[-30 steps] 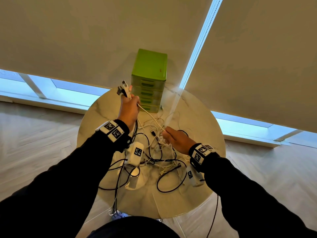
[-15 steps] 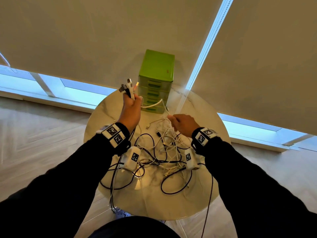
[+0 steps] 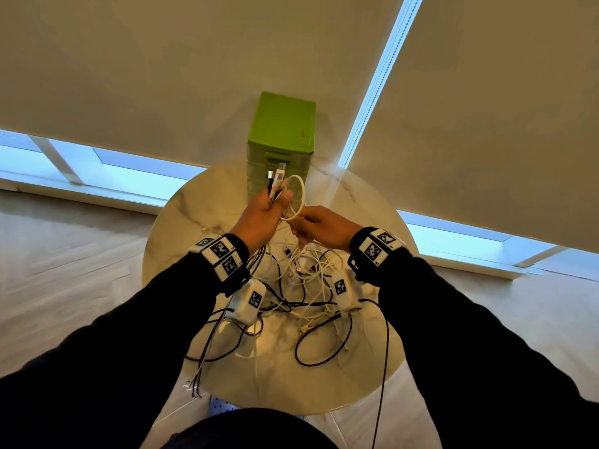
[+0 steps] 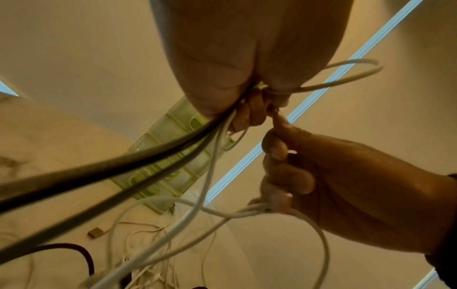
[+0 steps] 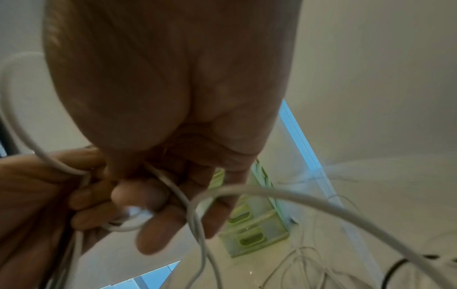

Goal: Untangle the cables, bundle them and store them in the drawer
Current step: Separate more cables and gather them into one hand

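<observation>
**Cables part gathered, most of the tangle still on the table**

Nearest the person, black and white cables (image 3: 319,314) lie in a loose tangle on the round table (image 3: 194,218), some loops hanging over its front edge. None of this heap is sorted or bundled.

Above the heap, the left hand (image 3: 259,218) is curled tight round a bunch of cable ends, with several plugs (image 3: 278,176) sticking up out of the fist; black and white leads trail down from it to the tangle. Just beside it, the right hand (image 3: 319,226) pinches a white cable (image 3: 299,197) that arcs in a loop between the two hands. In the right wrist view its fingers (image 5: 158,234) are curled round that white lead, so both hands are clamped on cable.

Farthest off, the green drawer unit (image 3: 280,124) stands at the back of the table, every drawer closed as far as can be seen.

By my reading, the work is at an early stage: ends are being collected and a first loop formed, while bundling and storing remain undone.

Compared with half a second ago, the hands have drawn close together, nearly touching, and the white lead that hung slack between them now stands up as a loop. The left hand and its plugs have shifted in front of the drawers.
</observation>
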Action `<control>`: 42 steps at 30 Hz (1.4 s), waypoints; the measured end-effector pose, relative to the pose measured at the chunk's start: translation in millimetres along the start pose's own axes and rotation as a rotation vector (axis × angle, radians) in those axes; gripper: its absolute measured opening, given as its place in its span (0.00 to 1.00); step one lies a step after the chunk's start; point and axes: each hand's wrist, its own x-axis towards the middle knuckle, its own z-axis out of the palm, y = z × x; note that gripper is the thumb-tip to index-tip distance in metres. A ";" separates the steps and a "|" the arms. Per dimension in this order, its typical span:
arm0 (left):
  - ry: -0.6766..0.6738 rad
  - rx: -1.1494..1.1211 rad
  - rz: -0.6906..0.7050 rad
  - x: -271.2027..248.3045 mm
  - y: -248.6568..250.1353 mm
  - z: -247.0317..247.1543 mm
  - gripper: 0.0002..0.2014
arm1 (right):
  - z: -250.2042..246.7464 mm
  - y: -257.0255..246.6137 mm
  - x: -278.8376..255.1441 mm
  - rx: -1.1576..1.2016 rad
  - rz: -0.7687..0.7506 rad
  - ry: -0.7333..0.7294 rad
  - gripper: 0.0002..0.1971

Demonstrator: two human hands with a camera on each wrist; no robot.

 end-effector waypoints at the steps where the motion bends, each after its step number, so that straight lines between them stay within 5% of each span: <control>1: 0.014 0.002 -0.006 -0.4 -1.3 -1.0 0.19 | 1.8 7.5 0.3 -0.012 0.015 -0.011 0.17; 7: 0.079 -0.042 -0.023 -7.2 1.2 -16.6 0.11 | 16.3 54.3 -0.8 -0.211 0.063 0.021 0.16; 18: 0.212 -0.231 -0.017 1.4 6.2 -48.5 0.13 | 22.6 78.4 -3.0 0.012 0.330 0.231 0.24; 22: 0.303 -0.211 -0.012 7.3 6.4 -60.6 0.16 | 19.5 91.3 -14.7 -0.124 0.481 0.105 0.15; 24: 0.293 -0.207 -0.004 6.4 4.3 -59.5 0.14 | 21.2 99.0 -14.2 -0.339 0.507 0.024 0.20; 28: 0.248 -0.186 -0.021 -0.2 1.8 -40.8 0.16 | 31.0 89.8 -4.3 -0.430 0.320 0.009 0.43; 31: 0.182 -0.180 -0.034 -3.3 1.6 -24.3 0.17 | 45.7 57.0 8.6 -0.223 0.030 0.107 0.47; 33: 0.118 -0.187 -0.008 -5.1 2.8 -16.3 0.16 | 54.3 35.2 18.2 -0.086 -0.039 0.125 0.42; 38: 0.093 -0.165 -0.004 -7.0 14.7 -13.1 0.17 | 55.1 14.4 22.7 -0.067 -0.043 0.087 0.12; 42: 0.084 -0.169 -0.009 -2.4 12.0 -10.3 0.15 | 25.6 24.6 1.2 -0.122 -0.041 0.186 0.11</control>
